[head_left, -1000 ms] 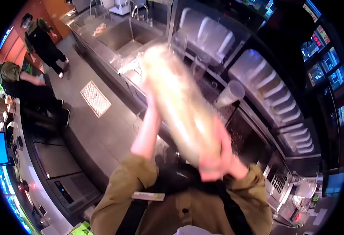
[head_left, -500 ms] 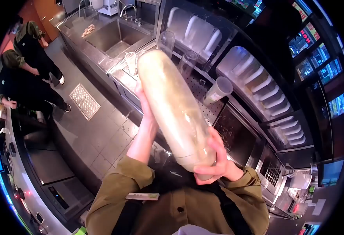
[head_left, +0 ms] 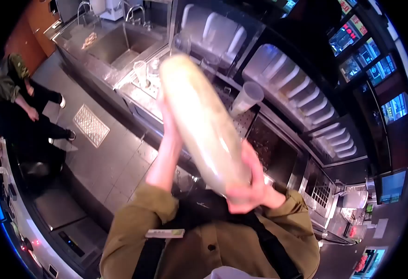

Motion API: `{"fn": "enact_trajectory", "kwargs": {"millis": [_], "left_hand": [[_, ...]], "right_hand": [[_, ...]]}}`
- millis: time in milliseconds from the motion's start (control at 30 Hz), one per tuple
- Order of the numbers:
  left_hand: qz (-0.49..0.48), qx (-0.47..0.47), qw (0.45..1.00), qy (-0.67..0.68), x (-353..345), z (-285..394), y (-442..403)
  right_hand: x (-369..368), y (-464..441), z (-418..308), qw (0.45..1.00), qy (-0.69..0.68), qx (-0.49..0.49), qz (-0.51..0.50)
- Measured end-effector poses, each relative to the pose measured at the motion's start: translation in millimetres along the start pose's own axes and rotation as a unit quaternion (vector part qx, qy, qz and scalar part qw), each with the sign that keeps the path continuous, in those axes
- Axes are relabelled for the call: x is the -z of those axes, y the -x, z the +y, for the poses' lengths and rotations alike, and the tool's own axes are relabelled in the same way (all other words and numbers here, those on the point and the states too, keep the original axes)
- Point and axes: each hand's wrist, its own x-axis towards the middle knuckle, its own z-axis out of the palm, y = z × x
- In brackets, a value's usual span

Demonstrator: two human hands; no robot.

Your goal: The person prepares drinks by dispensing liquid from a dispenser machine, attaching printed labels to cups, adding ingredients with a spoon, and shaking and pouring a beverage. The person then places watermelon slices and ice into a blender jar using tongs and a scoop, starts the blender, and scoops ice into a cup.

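Note:
Both hands hold a large, see-through shaker [head_left: 201, 123] with a pale milky filling, tilted across my front. It is blurred by motion. My left hand [head_left: 167, 114] is closed along its far left side, and most of its fingers are hidden behind it. Around the near, lower end wrap the fingers of my right hand [head_left: 249, 188]. Beyond the shaker, a clear measuring cup [head_left: 141, 74] and a tall translucent cup [head_left: 248, 97] stand on the perforated counter.
A steel sink [head_left: 125, 49] with a tap [head_left: 136, 16] lies at upper left. Handled clear bins [head_left: 287, 79] line the counter's back. A dark recessed basin [head_left: 273, 144] sits to the right. Two people [head_left: 18, 93] stand at the left, past a metal floor plate [head_left: 91, 125].
The shaker stays in both hands, slightly shifted and more blurred. My view has turned a little, moving the sink and counter up and left. The people at the left have shifted.

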Motion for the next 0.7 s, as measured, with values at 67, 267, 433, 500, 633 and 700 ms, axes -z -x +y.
{"fn": "enact_trajectory", "kwargs": {"millis": [67, 267, 433, 500, 633, 700], "left_hand": [[0.051, 0.048, 0.998, 0.004, 6.9, -7.2, 6.5], [0.056, 0.067, 0.946, -0.313, 102.7, -91.7, 19.5], [-0.188, -0.112, 0.749, -0.625, 49.2, -58.5, 63.2], [-0.153, 0.042, 0.848, -0.505, 40.7, -40.9, 70.5], [-0.203, 0.033, 0.924, -0.321, 60.0, -44.8, 76.4], [-0.215, 0.078, 0.929, -0.289, 64.2, -37.9, 86.0]], "right_hand": [[11.8, -15.6, 2.1, 0.996, 0.017, 0.08, -0.04], [80.5, -102.1, 9.5, 0.93, -0.172, -0.318, -0.061], [51.8, -138.0, -14.1, 0.849, -0.103, -0.49, -0.17], [42.3, -154.5, -24.2, 0.868, 0.038, -0.453, -0.201], [25.1, -175.9, -17.9, 0.833, 0.454, -0.069, -0.308], [18.7, -176.9, -14.1, 0.793, 0.481, -0.022, -0.373]]}}
